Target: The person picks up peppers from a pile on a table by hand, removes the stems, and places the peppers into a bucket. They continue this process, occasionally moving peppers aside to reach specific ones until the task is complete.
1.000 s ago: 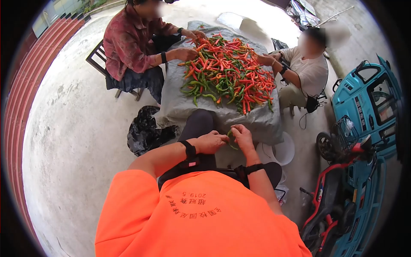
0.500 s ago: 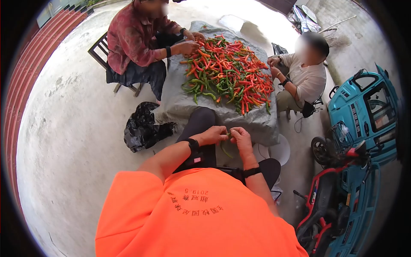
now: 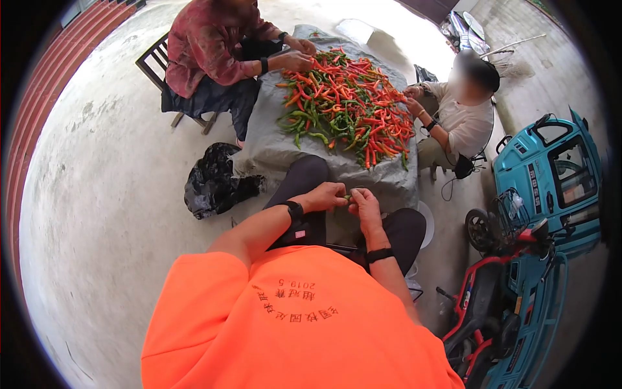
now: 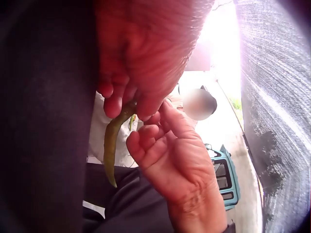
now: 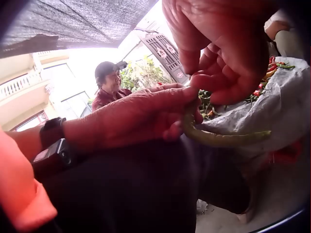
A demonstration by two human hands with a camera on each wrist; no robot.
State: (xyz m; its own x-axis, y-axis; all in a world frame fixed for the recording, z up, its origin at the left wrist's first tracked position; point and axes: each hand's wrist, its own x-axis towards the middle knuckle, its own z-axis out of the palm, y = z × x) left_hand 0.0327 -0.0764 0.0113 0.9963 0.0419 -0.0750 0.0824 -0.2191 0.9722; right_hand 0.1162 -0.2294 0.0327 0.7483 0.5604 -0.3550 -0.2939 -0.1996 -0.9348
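My left hand (image 3: 325,196) pinches a curved green pepper near one end, above my lap. In the left wrist view the pepper (image 4: 112,145) hangs down from the left hand (image 4: 146,48). The right hand (image 3: 367,209) meets it at the pepper's end, thumb and fingertips together; in the right wrist view the fingertips of the right hand (image 5: 228,43) touch those of the left hand (image 5: 141,111), and the green pepper (image 5: 223,139) extends to the right. Whatever lies between the right fingertips is hidden.
Red and green peppers (image 3: 350,97) lie heaped on a grey-covered table (image 3: 265,123) beyond my knees. One person sits at its left, another at its right. A black bag (image 3: 217,181), a white bucket (image 3: 426,223), a red motorbike (image 3: 483,285) and a blue vehicle (image 3: 551,181) stand around.
Both hands have risen slightly in the head view, staying together at the pepper. The person at the right has drawn back from the heap, then reached toward it again.
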